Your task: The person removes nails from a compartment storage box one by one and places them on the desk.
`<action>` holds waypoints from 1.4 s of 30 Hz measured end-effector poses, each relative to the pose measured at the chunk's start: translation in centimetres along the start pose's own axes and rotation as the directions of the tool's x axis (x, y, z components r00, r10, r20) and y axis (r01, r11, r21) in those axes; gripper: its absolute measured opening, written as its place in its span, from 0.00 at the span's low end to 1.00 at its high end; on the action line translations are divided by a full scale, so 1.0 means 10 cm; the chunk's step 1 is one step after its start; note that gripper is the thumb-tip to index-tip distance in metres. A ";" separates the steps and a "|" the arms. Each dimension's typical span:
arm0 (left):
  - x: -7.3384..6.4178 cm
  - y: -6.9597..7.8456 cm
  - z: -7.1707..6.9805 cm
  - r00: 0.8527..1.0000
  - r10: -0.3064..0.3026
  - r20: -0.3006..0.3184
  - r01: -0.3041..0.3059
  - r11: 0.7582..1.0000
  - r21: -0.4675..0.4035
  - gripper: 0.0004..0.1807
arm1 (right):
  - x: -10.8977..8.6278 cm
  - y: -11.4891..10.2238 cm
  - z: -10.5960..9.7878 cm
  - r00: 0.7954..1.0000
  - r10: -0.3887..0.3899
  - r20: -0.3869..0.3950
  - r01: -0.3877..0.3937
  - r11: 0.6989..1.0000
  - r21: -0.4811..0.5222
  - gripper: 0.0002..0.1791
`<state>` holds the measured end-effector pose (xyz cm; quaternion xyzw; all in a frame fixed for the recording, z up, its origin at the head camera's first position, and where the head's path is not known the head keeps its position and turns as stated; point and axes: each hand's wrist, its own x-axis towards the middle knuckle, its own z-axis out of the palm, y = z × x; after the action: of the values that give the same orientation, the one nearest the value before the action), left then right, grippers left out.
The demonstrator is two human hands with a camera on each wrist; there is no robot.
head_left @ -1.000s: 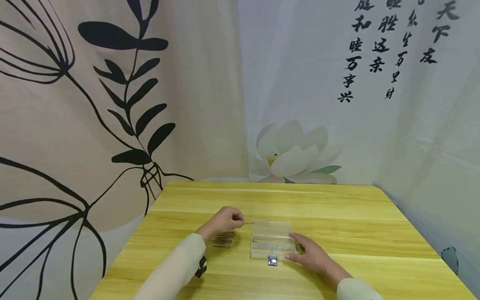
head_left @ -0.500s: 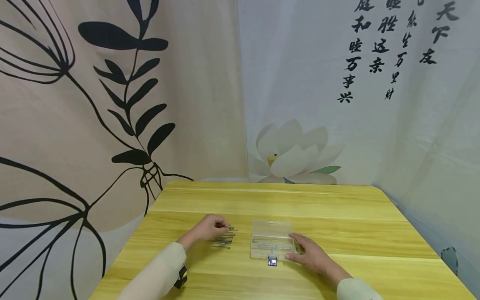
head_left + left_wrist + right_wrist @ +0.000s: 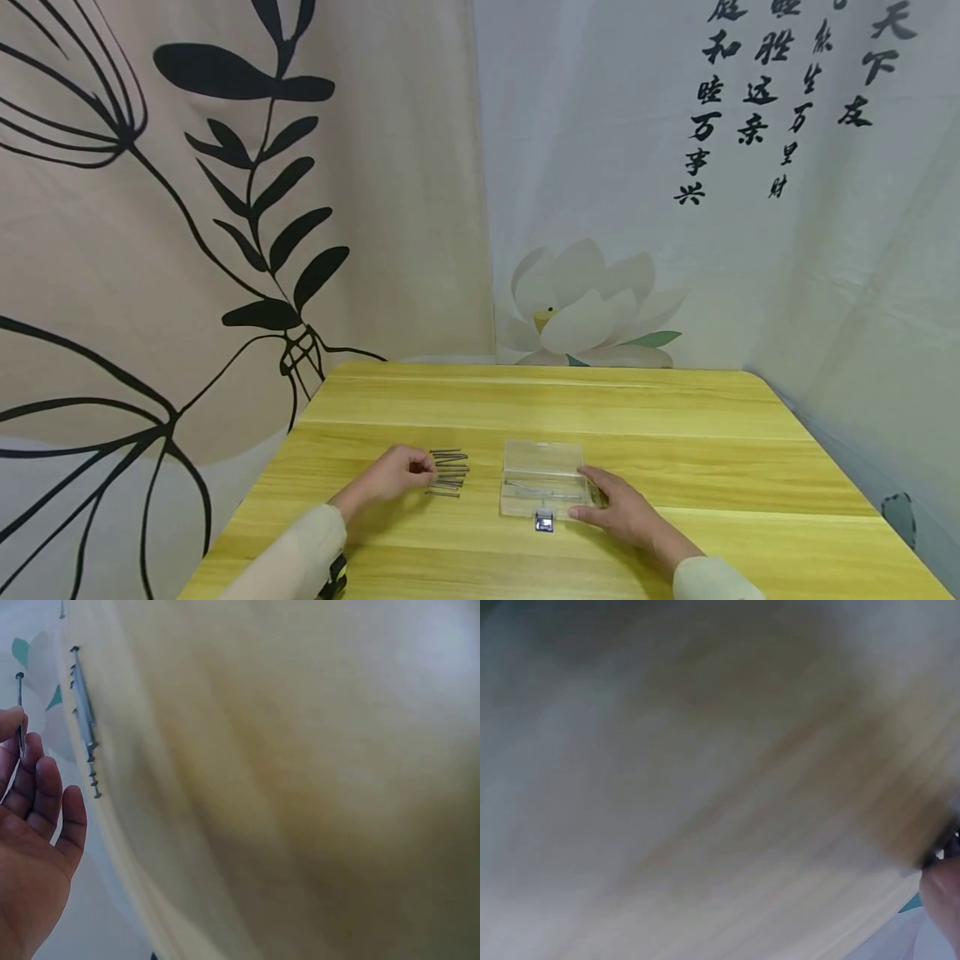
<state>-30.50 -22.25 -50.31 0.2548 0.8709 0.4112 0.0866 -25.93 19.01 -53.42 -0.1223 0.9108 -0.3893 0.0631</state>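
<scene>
My left hand (image 3: pixel 401 473) pinches a nail (image 3: pixel 20 691) between thumb and fingertip, its head pointing away from the palm in the left wrist view. Right beside these fingertips lies a loose row of several nails (image 3: pixel 450 477) on the table, seen edge-on as a dark cluster in the left wrist view. To their right sits a clear plastic box (image 3: pixel 517 506), lid laid back, with a thin nail or two inside. My right hand (image 3: pixel 622 508) holds the box's right end, thumb at the front corner and fingers behind. The right wrist view shows only a thumb edge and blurred wood.
The yellow wood-grain table (image 3: pixel 675 433) spreads around the box and nails. A blue-labelled latch tab (image 3: pixel 544 522) juts from the box's front. Printed curtains (image 3: pixel 420 208) hang behind the table.
My left hand has moved left and nearer, from beside the box's lid, over the nail row, to the row's left end. The right hand and the box stay in place.
</scene>
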 end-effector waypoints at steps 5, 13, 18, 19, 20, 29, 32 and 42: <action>-0.09 -0.05 0.04 1.000 -0.017 0.014 0.017 1.000 -0.013 0.05 | 0.00 0.00 0.00 1.000 0.002 -0.004 -0.002 1.000 0.004 0.45; -0.15 -0.09 0.12 0.999 -0.018 0.027 0.019 1.000 -0.013 0.04 | -0.01 0.01 0.01 1.000 -0.003 -0.015 0.003 1.000 -0.005 0.45; -0.16 -0.06 0.14 0.999 -0.032 0.041 0.032 0.999 -0.010 0.04 | -0.01 0.01 0.01 1.000 -0.005 -0.018 0.005 1.000 -0.010 0.45; -0.16 -0.05 0.15 0.998 -0.035 0.043 0.036 0.999 -0.010 0.03 | -0.01 0.01 0.01 1.000 -0.006 -0.019 0.005 1.000 -0.011 0.45; -0.16 -0.05 0.15 0.999 -0.032 0.042 0.032 0.999 -0.010 0.03 | -0.01 0.01 0.01 1.000 -0.006 -0.018 0.006 1.000 -0.012 0.45; -0.14 -0.08 0.18 0.999 -0.035 0.041 0.034 0.999 0.018 0.04 | -0.02 -0.01 0.00 1.000 -0.002 -0.016 0.002 1.000 -0.010 0.45; -0.13 -0.09 0.18 0.999 -0.028 0.034 0.027 0.999 0.022 0.04 | -0.02 -0.01 0.00 1.000 -0.003 -0.016 0.003 1.000 -0.012 0.45; -0.13 -0.12 0.16 0.998 -0.061 0.014 0.060 0.996 0.059 0.03 | 0.00 0.01 0.00 1.000 0.003 -0.010 -0.003 1.000 0.001 0.46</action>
<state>-29.29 -22.48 -52.29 0.2338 0.8891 0.3809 0.0986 -25.94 19.06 -53.49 -0.1188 0.9112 -0.3901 0.0591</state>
